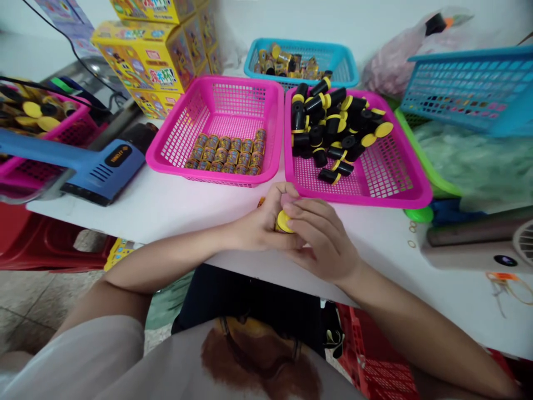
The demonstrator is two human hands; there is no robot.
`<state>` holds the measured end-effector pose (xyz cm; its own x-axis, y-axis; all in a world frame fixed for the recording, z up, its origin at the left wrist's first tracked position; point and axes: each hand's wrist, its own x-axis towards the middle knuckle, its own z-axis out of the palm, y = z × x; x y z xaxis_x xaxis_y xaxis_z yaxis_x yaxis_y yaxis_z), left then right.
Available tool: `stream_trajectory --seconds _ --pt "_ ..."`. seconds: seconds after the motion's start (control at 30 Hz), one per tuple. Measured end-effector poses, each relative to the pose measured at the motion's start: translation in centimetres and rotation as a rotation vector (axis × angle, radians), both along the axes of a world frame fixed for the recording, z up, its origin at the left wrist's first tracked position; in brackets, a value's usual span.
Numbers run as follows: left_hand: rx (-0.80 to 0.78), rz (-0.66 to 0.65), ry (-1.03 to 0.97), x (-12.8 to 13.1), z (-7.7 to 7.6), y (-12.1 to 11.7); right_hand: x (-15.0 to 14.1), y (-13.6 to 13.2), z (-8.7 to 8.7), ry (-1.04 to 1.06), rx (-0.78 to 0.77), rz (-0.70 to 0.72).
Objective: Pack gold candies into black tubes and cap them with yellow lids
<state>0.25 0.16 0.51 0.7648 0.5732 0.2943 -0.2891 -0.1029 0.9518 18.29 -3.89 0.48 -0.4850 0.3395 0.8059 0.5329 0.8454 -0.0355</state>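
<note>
Noting a small yellow-ended cylinder held just above the white tabletop, between the two hands. Only its round yellow face shows; fingers hide the rest. Judged light and stiff, probably moulded plastic. The smooth face may slip under the fingertips, so the barrel looks the surer place to take hold. Left hand cupped against it from one side, fingers curled over the top. Right hand curved in from the other side, fingers closed and pressing toward the left. Hands close together, not spread, and apparently pinching the cylinder between them.

Just ahead on the right, a shallow magenta plastic mesh basket holds a loose heap of black cylinders with yellow caps. Beside it, a matching magenta mesh basket holds tidy rows of small gold printed cans. Behind them, a turquoise plastic mesh basket holds more small metallic cans. Farther left lies a blue-and-black handheld power tool, below stacked yellow printed cartons. To the right, a turquoise mesh basket sits tilted.
</note>
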Motion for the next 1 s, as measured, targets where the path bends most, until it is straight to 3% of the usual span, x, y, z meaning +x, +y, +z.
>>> stream_trajectory --seconds 0.13,0.27,0.37,0.43,0.53,0.6,0.67,0.77,0.83,0.9,0.97,1.0 --pt "0.036 0.223 0.009 0.4 -0.3 -0.6 0.2 0.2 -0.2 -0.131 0.166 -0.11" --pt "0.081 0.259 -0.023 0.7 -0.2 -0.8 0.9 0.6 -0.2 -0.114 0.255 -0.077" --pt "0.108 0.196 -0.037 0.6 0.1 -0.5 1.7 0.3 0.2 -0.089 0.195 -0.027" --pt "0.144 0.057 -0.028 0.3 0.4 -0.1 2.0 0.0 0.5 -0.11 0.116 -0.003" --pt "0.236 -0.085 -0.02 -0.4 1.1 0.3 1.8 -0.3 0.7 -0.123 0.167 0.017" --pt "0.339 0.0 0.017 -0.9 2.2 0.2 1.4 -0.3 0.7 -0.087 0.213 0.007" --pt "0.438 0.174 0.121 -1.4 3.9 0.2 1.3 0.0 1.1 -0.05 0.232 -0.044" --pt "0.525 0.381 0.372 -2.4 6.8 1.5 2.6 1.7 2.9 -0.013 0.246 -0.198" --pt "0.594 0.5 0.503 -3.1 8.4 4.2 4.5 4.0 4.7 -0.024 0.124 -0.325" --pt "0.66 0.649 0.587 -3.6 9.3 8.3 6.8 7.1 6.2 -0.079 -0.191 -0.502" --pt "0.652 0.761 0.701 -3.8 9.3 13.3 8.7 10.4 6.7 -0.285 -0.601 -0.726" --pt "0.62 0.806 0.761 -3.7 9.1 15.7 9.4 11.9 6.6 -0.35 -0.704 -0.742"
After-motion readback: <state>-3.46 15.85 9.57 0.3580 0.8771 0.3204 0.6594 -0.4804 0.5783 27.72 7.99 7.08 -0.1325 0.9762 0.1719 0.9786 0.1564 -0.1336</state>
